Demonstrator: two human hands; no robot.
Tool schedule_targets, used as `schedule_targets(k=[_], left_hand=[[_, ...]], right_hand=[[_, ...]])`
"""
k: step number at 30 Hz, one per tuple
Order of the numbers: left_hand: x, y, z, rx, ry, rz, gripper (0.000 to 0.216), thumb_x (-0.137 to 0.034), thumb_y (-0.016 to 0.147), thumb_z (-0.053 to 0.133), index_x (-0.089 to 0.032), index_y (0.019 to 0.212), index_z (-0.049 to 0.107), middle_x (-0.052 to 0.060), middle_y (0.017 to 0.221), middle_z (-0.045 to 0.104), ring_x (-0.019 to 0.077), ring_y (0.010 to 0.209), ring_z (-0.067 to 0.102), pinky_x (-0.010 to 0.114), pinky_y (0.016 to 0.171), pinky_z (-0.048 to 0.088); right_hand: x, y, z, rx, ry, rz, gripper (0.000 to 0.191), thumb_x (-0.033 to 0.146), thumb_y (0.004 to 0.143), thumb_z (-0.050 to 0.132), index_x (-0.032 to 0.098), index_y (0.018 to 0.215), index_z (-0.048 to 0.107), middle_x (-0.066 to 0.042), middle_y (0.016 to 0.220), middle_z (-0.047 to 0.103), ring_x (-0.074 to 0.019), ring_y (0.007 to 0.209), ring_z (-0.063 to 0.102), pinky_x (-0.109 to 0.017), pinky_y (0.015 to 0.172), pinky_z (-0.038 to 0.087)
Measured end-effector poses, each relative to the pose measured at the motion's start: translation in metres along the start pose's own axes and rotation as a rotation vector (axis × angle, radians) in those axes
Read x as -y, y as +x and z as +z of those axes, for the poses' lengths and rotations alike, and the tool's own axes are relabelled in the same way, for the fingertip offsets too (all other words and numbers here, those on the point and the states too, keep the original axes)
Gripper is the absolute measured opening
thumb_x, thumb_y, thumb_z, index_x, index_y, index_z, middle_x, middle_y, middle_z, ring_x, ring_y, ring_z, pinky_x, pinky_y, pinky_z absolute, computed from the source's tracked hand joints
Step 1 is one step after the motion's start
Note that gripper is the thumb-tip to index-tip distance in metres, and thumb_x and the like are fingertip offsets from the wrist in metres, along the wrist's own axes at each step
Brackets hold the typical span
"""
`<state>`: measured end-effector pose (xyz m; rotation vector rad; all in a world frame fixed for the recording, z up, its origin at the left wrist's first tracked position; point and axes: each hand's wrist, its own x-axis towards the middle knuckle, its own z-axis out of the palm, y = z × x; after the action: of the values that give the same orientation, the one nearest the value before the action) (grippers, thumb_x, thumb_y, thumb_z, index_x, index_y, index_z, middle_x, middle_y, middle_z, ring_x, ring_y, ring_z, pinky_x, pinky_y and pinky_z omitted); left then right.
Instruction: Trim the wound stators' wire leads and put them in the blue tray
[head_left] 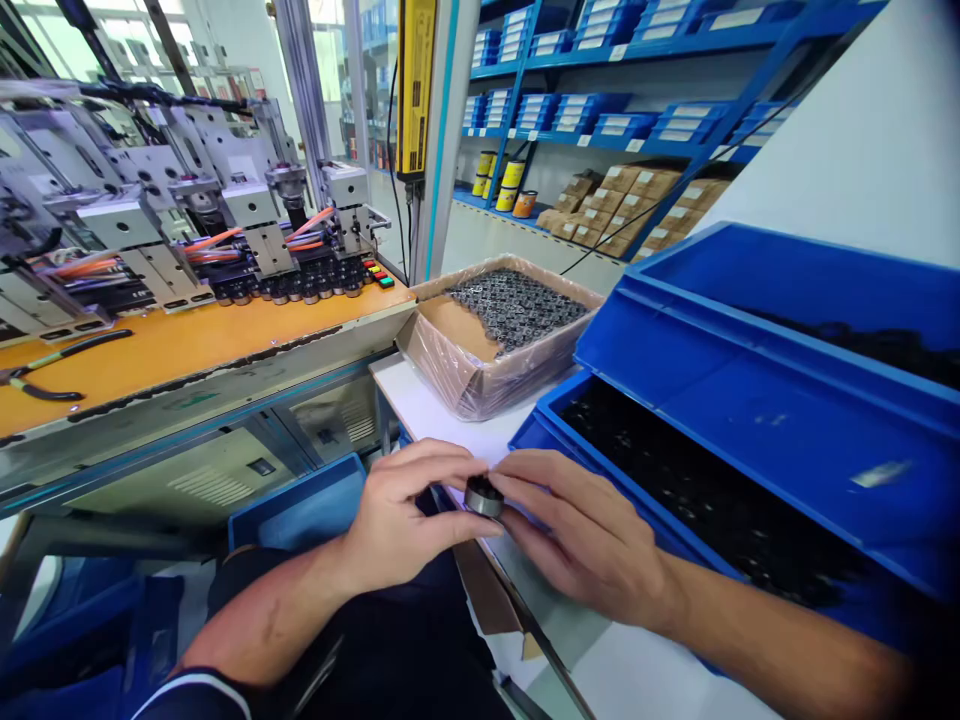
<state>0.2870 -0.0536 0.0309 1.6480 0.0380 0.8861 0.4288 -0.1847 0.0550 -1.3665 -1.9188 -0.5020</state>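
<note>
Between my two hands is a small round part with a silver metal rim and a dark top, held above the edge of the white table. My left hand grips it from the left, its thumb low on the rim and its fingers over the far side. From the right, the fingertips of my right hand press on the top and side of the same part. Its underside and inner detail are partly hidden by my fingers.
A plastic-lined carton of small dark metal parts stands ahead. Stacked blue bins with black pieces fill the right. At left, an orange bench bears machine fixtures, a row of round parts and pliers. A blue tray sits below.
</note>
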Motion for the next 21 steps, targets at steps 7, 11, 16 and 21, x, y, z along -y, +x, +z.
schedule_targets(k=[7, 11, 16, 21], left_hand=[[-0.001, 0.002, -0.006, 0.011, 0.167, 0.137, 0.027, -0.019, 0.070, 0.082, -0.018, 0.096, 0.076, 0.009, 0.089, 0.075, 0.0164, 0.079, 0.070, 0.026, 0.073, 0.057], [0.009, 0.000, 0.002, -0.022, -0.046, -0.036, 0.039, -0.028, 0.063, 0.087, -0.017, 0.097, 0.073, 0.010, 0.098, 0.070, 0.0196, 0.091, 0.065, 0.030, 0.081, 0.052], [0.016, 0.000, 0.009, 0.052, -0.489, -0.389, 0.043, -0.040, 0.073, 0.079, -0.018, 0.108, 0.066, 0.004, 0.081, 0.068, 0.0138, 0.075, 0.062, 0.027, 0.075, 0.048], [0.021, 0.000, 0.006, 0.148, -0.552, -0.377, 0.040, -0.047, 0.085, 0.066, -0.022, 0.116, 0.060, 0.005, 0.088, 0.070, 0.0146, 0.080, 0.064, 0.028, 0.078, 0.048]], right_hand=[[0.003, 0.005, -0.001, 0.022, 0.098, 0.092, 0.028, 0.005, 0.086, 0.057, 0.016, 0.112, 0.059, -0.010, 0.096, 0.067, -0.0189, 0.090, 0.066, -0.032, 0.074, 0.061], [0.000, 0.004, 0.001, -0.020, 0.053, 0.071, 0.032, 0.004, 0.083, 0.059, 0.016, 0.112, 0.059, -0.011, 0.096, 0.065, -0.0207, 0.090, 0.066, -0.034, 0.074, 0.061], [-0.003, 0.005, 0.001, -0.059, 0.056, 0.104, 0.033, 0.006, 0.085, 0.059, 0.018, 0.116, 0.058, -0.011, 0.103, 0.065, -0.0210, 0.095, 0.066, -0.033, 0.077, 0.061], [-0.006, 0.007, 0.000, -0.082, 0.114, 0.102, 0.026, 0.006, 0.088, 0.058, 0.016, 0.112, 0.059, -0.009, 0.098, 0.066, -0.0185, 0.094, 0.065, -0.032, 0.080, 0.060]])
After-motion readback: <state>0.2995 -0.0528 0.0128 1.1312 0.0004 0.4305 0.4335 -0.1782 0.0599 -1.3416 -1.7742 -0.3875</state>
